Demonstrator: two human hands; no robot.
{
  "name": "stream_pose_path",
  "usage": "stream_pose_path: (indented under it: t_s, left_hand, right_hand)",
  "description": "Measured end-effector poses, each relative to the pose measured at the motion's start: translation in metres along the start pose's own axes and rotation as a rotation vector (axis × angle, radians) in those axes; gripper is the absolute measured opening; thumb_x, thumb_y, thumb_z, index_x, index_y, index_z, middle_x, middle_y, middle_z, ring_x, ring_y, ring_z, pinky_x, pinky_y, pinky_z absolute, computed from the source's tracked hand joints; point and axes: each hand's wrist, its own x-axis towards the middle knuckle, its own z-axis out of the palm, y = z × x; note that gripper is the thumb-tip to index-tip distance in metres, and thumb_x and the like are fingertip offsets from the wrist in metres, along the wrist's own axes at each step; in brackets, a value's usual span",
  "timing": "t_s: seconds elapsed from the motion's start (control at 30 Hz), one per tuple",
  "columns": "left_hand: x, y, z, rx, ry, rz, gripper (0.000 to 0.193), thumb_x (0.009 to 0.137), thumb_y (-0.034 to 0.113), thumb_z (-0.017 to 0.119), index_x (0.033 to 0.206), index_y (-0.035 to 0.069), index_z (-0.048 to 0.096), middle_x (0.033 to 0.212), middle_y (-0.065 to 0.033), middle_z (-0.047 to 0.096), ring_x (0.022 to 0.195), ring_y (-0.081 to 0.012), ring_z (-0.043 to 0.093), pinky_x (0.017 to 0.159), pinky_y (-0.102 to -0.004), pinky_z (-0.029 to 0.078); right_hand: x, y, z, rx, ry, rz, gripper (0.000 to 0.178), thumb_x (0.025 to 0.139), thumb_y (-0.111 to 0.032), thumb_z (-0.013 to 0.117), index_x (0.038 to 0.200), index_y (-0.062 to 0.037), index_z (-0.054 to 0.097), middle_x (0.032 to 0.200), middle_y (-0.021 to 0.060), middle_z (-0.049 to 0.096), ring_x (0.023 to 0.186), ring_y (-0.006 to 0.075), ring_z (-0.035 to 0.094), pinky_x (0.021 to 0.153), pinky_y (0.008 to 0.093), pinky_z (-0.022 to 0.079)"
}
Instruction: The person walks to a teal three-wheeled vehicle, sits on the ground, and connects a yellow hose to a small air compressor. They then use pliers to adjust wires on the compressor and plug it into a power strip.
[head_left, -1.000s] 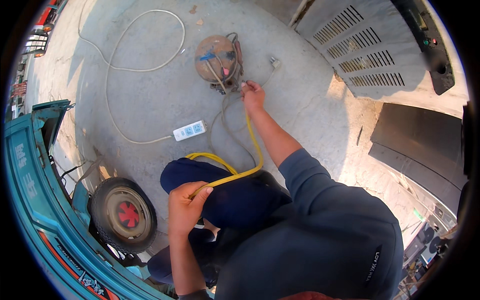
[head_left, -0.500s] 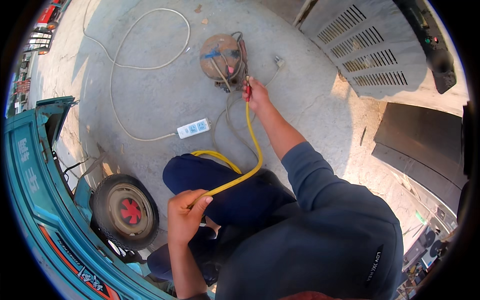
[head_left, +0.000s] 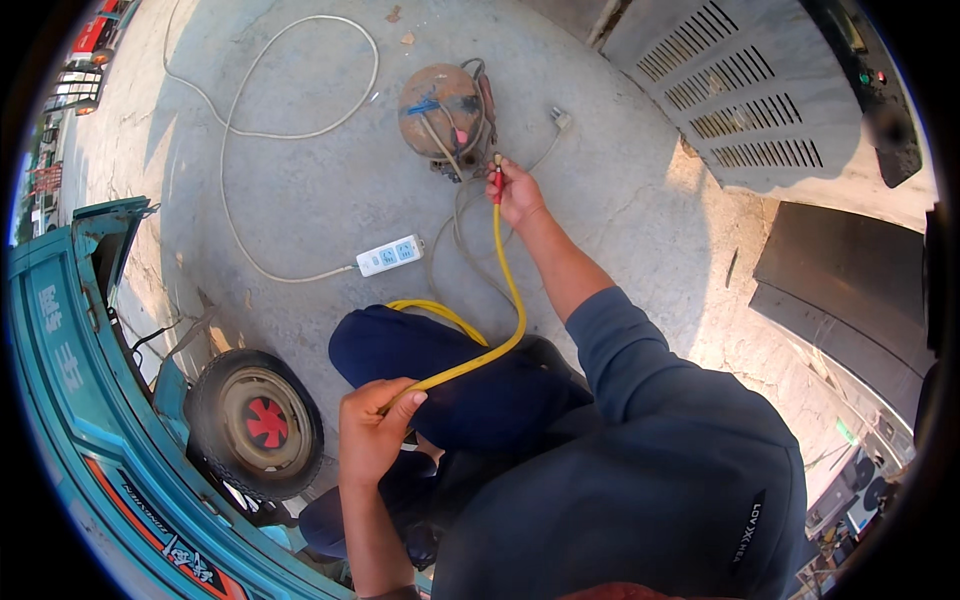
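My right hand [head_left: 517, 193] is closed around the red end fitting [head_left: 497, 185] of a yellow hose [head_left: 505, 270]. A pale tip shows at the fitting's far end, just below a rusty, rounded machine [head_left: 428, 90] on the floor. A dark lead with a reddish-brown sleeve [head_left: 487, 100] hangs down the machine's right side, close to that tip. Near my knee, my left hand [head_left: 375, 425] pinches the hose farther along, thumb on top. Between my hands the hose bends across my dark trouser leg, and more of its yellow loops lie beyond the knee.
A white power strip [head_left: 390, 256] on the concrete has a long pale cord [head_left: 225, 190] looping away. A loose plug [head_left: 561, 120] lies right of the machine. At left stands a teal vehicle [head_left: 60, 330] with a wheel [head_left: 255, 424]; at right, a slotted metal cabinet [head_left: 745, 90].
The fitting's tip in my right hand has come away from the sleeved lead beside the machine, with a small gap now showing. My left hand has barely moved.
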Motion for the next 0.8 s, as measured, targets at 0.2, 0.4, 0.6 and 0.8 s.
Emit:
stream_pose_path:
  t_s: [0.2, 0.4, 0.6, 0.8]
  left_hand:
    - [0.0, -0.001, -0.002, -0.017, -0.005, -0.021, 0.019, 0.089, 0.009, 0.079, 0.101, -0.005, 0.075, 0.08, -0.0089, 0.07, 0.071, -0.0139, 0.062, 0.065, -0.0285, 0.048]
    - [0.001, -0.001, -0.003, -0.029, -0.007, -0.023, 0.018, 0.089, 0.008, 0.078, 0.101, -0.005, 0.075, 0.08, -0.0086, 0.069, 0.071, -0.0137, 0.062, 0.065, -0.0284, 0.048]
    - [0.004, 0.003, -0.006, -0.037, -0.008, -0.031, 0.018, 0.089, 0.008, 0.078, 0.101, -0.005, 0.075, 0.08, -0.0089, 0.069, 0.071, -0.0139, 0.062, 0.065, -0.0284, 0.048]
    - [0.006, 0.007, -0.007, -0.04, -0.022, -0.023, 0.017, 0.089, 0.007, 0.078, 0.101, -0.005, 0.075, 0.08, -0.0092, 0.069, 0.072, -0.0142, 0.062, 0.065, -0.0286, 0.048]
  right_hand:
    - [0.001, -0.001, 0.007, -0.022, 0.02, 0.007, 0.012, 0.106, -0.018, 0.054, 0.109, -0.0079, 0.06, 0.092, 0.0067, 0.064, 0.073, 0.0157, 0.058, 0.055, 0.0288, 0.046]
    - [0.004, 0.001, 0.01, 0.023, 0.052, -0.005, 0.013, 0.107, -0.02, 0.053, 0.108, -0.0099, 0.06, 0.091, 0.0049, 0.064, 0.072, 0.015, 0.057, 0.054, 0.0287, 0.046]
    - [0.007, 0.0, 0.013, 0.026, 0.065, 0.01, 0.015, 0.107, -0.021, 0.052, 0.106, -0.0091, 0.06, 0.089, 0.0047, 0.063, 0.07, 0.0153, 0.055, 0.053, 0.0287, 0.045]
    - [0.011, -0.001, 0.016, 0.045, 0.108, 0.063, 0.018, 0.108, -0.022, 0.051, 0.103, -0.0069, 0.06, 0.083, 0.0053, 0.058, 0.066, 0.0169, 0.049, 0.053, 0.0288, 0.042]
